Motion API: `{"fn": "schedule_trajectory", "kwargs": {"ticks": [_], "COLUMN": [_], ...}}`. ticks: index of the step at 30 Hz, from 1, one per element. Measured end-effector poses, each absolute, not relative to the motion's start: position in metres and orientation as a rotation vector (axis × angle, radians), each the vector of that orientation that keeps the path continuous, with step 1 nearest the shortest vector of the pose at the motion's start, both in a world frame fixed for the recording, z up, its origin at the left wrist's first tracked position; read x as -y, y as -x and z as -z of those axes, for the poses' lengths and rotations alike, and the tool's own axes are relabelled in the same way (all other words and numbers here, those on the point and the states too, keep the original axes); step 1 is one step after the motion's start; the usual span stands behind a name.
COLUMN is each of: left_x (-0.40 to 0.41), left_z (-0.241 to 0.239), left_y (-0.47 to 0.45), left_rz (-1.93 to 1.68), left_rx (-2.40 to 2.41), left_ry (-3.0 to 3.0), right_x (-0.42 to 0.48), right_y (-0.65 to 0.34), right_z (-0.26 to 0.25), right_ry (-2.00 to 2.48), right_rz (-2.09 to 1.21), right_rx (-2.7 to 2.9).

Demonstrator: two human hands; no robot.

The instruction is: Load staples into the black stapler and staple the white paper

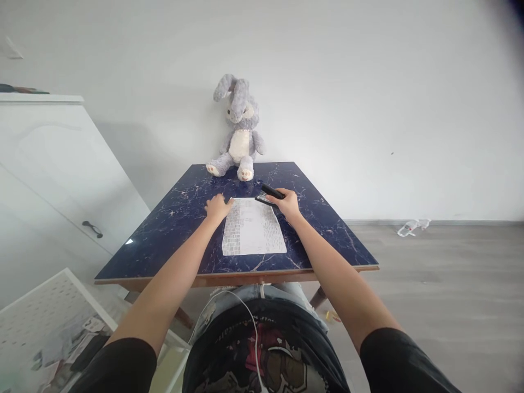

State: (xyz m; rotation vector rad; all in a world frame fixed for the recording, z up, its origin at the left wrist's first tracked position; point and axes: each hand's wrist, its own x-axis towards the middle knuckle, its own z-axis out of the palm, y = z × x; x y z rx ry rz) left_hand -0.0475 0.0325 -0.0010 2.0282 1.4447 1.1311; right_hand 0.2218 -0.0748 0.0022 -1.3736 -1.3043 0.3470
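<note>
A white printed sheet of paper point(257, 232) lies on the dark blue marble-patterned table point(172, 218); whether it is one sheet or more I cannot tell. At its upper left corner rests my left hand point(218, 207), fingers apart on the tabletop and thumb touching the paper's edge. My right hand point(287, 204) is closed around a black stapler point(270, 190), whose jaws are apart and point left at the upper right corner of the paper. The palm and fingers partly hide the stapler's rear end.
A grey plush rabbit point(241, 142) sits at the table's far edge, against the wall. On the left stand a white cabinet point(49, 180) and a white rack point(36, 305) with odds and ends. A clear plastic item point(409, 227) lies on the floor to the right. A white cable point(254, 327) crosses my shirt.
</note>
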Motion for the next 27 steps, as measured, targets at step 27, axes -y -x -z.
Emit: {"fn": "schedule_trajectory", "kwargs": {"ticks": [27], "left_x": [-0.033], "left_z": [0.003], "left_y": [0.049], "left_rz": [-0.872], "left_rx": [-0.965], "left_ry": [-2.111], "right_x": [0.078], "right_y": [-0.264], "right_z": [-0.010], "right_ry": [1.897], "right_rz": [-0.314], "right_rx": [1.214]}}
